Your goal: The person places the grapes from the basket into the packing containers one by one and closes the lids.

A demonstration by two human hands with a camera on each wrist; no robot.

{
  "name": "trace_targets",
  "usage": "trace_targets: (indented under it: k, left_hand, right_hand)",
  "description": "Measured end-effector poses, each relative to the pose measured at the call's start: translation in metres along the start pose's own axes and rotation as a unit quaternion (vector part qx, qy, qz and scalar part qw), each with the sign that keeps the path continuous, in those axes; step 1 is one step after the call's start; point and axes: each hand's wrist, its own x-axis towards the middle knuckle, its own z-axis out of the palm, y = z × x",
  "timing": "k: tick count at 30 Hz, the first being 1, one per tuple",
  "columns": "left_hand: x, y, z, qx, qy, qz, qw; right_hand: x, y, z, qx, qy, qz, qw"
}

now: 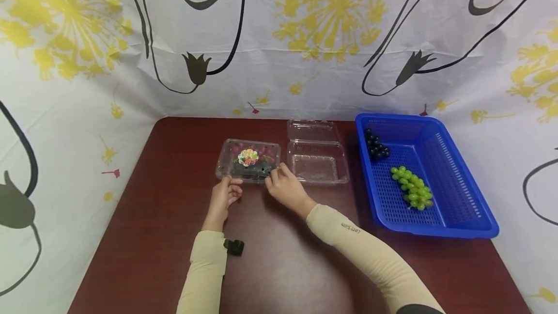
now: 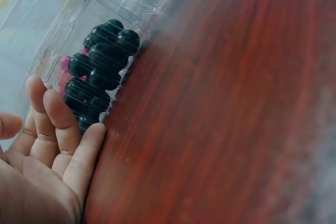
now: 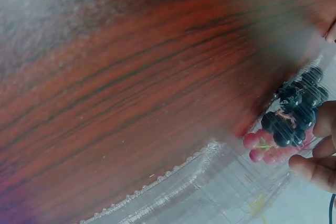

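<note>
A lidded clear plastic fruit box (image 1: pixel 224 161) with a round fruit sticker (image 1: pixel 248 157) on its lid lies on the table. Dark grapes (image 2: pixel 100 69) fill its near side, with pink-red grapes (image 3: pixel 257 148) behind them. My left hand (image 1: pixel 224 197) is at the box's front left corner, its fingers loosely bent against the front. At the front right corner, my right hand (image 1: pixel 287 189) pinches the box's edge with bent fingers; its exact contact is partly hidden. Right beside it stands a second clear box (image 1: pixel 318 161), its lid raised at the back.
A blue plastic basket (image 1: pixel 468 197) stands on the right, holding a bunch of green grapes (image 1: pixel 411 188) and a bunch of dark grapes (image 1: pixel 376 145). A patterned white cloth (image 1: pixel 270 28) hangs behind the reddish-brown table (image 1: pixel 174 178).
</note>
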Motion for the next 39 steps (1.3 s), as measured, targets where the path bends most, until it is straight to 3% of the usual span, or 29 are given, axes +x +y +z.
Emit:
trace_targets:
  k: [9, 18, 25, 29, 33, 39]
  left_hand:
    - [0.001, 0.0, 0.0, -0.007, 0.008, 0.001, 0.9999]
    - [-0.002, 0.0, -0.007, -0.083, 0.002, -0.004, 0.9966]
    - [-0.003, 0.002, -0.014, -0.211, 0.013, -0.038, 0.9766]
    - [-0.002, 0.003, -0.016, -0.249, 0.031, -0.056, 0.9664]
    - [0.001, 0.003, -0.017, -0.254, 0.044, -0.05, 0.9648]
    - [0.003, 0.004, -0.017, -0.228, 0.054, -0.025, 0.9718]
  right_hand:
    - [0.001, 0.0, 0.001, 0.01, -0.003, 0.013, 0.9999]
    - [0.0, -0.002, 0.0, 0.022, 0.001, 0.021, 0.9995]
    - [-0.003, -0.002, -0.001, 0.028, -0.009, 0.019, 0.9994]
    - [-0.004, -0.001, -0.003, 0.031, -0.011, 0.017, 0.9993]
    - [-0.002, -0.001, -0.004, 0.03, -0.003, 0.02, 0.9993]
    - [0.001, -0.002, -0.003, 0.028, 0.016, 0.028, 0.9991]
